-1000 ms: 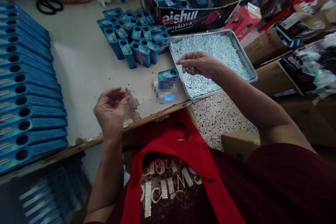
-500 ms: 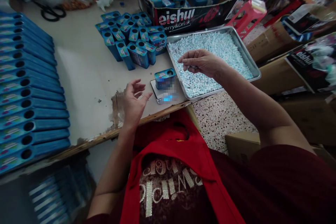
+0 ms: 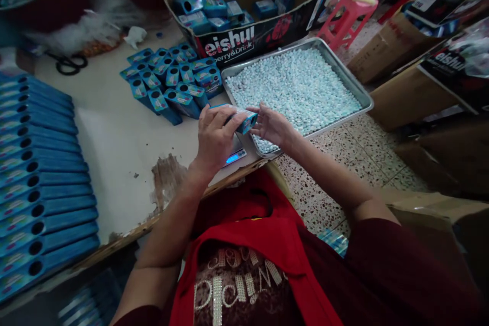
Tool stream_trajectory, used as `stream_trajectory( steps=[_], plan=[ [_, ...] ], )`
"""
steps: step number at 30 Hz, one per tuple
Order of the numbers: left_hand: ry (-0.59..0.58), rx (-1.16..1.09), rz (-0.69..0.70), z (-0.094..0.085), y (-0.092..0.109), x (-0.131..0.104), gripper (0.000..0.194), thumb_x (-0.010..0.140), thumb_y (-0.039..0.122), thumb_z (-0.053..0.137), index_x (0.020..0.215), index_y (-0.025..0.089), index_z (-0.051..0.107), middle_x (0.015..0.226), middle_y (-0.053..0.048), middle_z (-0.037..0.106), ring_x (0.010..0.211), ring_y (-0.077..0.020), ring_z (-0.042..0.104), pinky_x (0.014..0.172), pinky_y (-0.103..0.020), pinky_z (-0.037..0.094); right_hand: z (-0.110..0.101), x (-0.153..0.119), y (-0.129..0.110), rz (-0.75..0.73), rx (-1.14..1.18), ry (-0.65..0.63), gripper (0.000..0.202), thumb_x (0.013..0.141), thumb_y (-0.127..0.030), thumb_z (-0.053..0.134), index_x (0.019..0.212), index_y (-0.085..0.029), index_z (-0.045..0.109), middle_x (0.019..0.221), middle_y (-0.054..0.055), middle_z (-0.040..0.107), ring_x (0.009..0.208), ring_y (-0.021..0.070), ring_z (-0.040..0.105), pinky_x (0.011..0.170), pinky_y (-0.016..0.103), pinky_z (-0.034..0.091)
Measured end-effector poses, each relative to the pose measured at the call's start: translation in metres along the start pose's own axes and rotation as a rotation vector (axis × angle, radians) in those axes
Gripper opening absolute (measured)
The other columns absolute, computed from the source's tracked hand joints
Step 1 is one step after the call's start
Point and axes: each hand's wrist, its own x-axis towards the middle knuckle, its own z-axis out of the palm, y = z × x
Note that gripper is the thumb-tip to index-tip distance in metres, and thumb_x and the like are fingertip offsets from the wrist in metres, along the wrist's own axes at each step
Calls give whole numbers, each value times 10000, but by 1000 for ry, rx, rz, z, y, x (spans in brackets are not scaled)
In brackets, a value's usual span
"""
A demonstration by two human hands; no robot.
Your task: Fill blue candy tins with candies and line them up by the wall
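A small blue box (image 3: 247, 123) is tipped on its side above a digital scale (image 3: 239, 153) with a lit blue display. My left hand (image 3: 217, 130) is wrapped round it from the left, so much of the box is hidden. At its right end is my right hand (image 3: 273, 125), fingers apart and curved, with the fingertips close to or touching the box's edge. Behind that hand lies a metal tray (image 3: 369, 102) of small pale blue and white pellets (image 3: 294, 86). Several upright blue boxes (image 3: 171, 76) with round holes in their tops stand beyond my left hand.
A long row of blue boxes (image 3: 46, 178) lines the table's left side. Behind the tray stands a cardboard carton (image 3: 237, 41) of more boxes. Scissors (image 3: 71, 64) lie at the back left. A red stool (image 3: 349, 15) and cartons (image 3: 405, 97) are on the right.
The blue box has been lifted off the scale by my left hand and tipped sideways. My right hand has come down from over the tray to the box's end. The view has shifted.
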Motion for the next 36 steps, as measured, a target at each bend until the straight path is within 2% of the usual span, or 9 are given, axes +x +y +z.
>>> stream_trajectory(
  steps=[2, 5, 12, 16, 19, 21, 23, 27, 36],
  plan=[
    [-30, 36, 23, -1, 7, 8, 307, 1077, 197, 784, 1275, 388, 921, 1366, -36, 871, 1495, -341, 724, 1582, -642, 191, 7, -2, 5, 94, 165, -7, 353, 1313, -475, 592, 1077, -242, 715, 893, 27, 782, 782, 194, 743, 705, 276, 681],
    [20, 93, -73, 0, 5, 9, 341, 1048, 184, 796, 1289, 390, 919, 1364, -41, 873, 1442, -345, 731, 1577, -641, 182, 12, -1, 5, 145, 266, -24, 421, 1349, -429, 431, 1090, -236, 700, 888, 51, 775, 789, 207, 753, 716, 284, 706],
    [267, -203, -364, -5, -22, -18, 515, 913, 452, 1007, 1364, 275, 835, 1312, -64, 879, 1215, -297, 832, 1166, -421, 669, 0, 8, -2, 128, 124, -127, 296, 1287, -307, 558, 1105, -200, 765, 1025, 133, 836, 1016, 220, 840, 936, 308, 745],
    [322, -450, -545, -5, -28, -47, 609, 806, 587, 1087, 1270, 295, 822, 1222, -26, 892, 1105, -268, 860, 1039, -391, 730, -29, 16, -19, -244, -434, -109, 286, 1183, -510, 772, 1157, -239, 858, 1257, 146, 869, 1307, 323, 815, 1243, 531, 664],
    [271, -528, -624, -4, -30, -66, 693, 725, 618, 1142, 1236, 274, 826, 1183, -40, 898, 1088, -282, 869, 1029, -419, 750, -53, 32, -31, -675, -1095, 121, 591, 1235, -779, 595, 1232, -273, 902, 1559, 148, 781, 1627, 418, 633, 1402, 657, 477],
    [248, -568, -618, -5, -33, -72, 785, 685, 595, 1174, 1305, 266, 824, 1272, -70, 898, 1170, -296, 874, 1091, -436, 742, -65, 45, -34, -806, -1289, 234, 698, 1289, -773, 424, 1292, -272, 910, 1608, 147, 735, 1648, 409, 605, 1400, 643, 451],
    [230, -572, -580, -11, -35, -76, 870, 685, 568, 1189, 1414, 294, 802, 1431, -98, 873, 1332, -314, 853, 1202, -458, 707, -71, 53, -31, -834, -1300, 232, 659, 1308, -692, 407, 1326, -262, 906, 1505, 143, 767, 1507, 371, 694, 1325, 596, 516],
    [220, -461, -540, -41, -31, -82, 827, 821, 537, 1140, 1528, 362, 749, 1532, -96, 828, 1513, -331, 785, 1298, -520, 657, -70, 49, -22, -911, -1468, 191, 305, 1162, -466, 734, 1291, -248, 904, 1352, 137, 814, 1346, 373, 726, 1277, 583, 532],
    [626, -397, -544, -92, -9, -83, 580, 829, 488, 1127, 1238, 200, 834, 1151, -65, 861, 1101, -202, 799, 965, -317, 694, -49, 34, -22, -661, -2083, 84, 462, 1073, -271, 762, 1503, -148, 876, 1456, 233, 795, 1417, 482, 679, 1201, 627, 557]
  ],
)
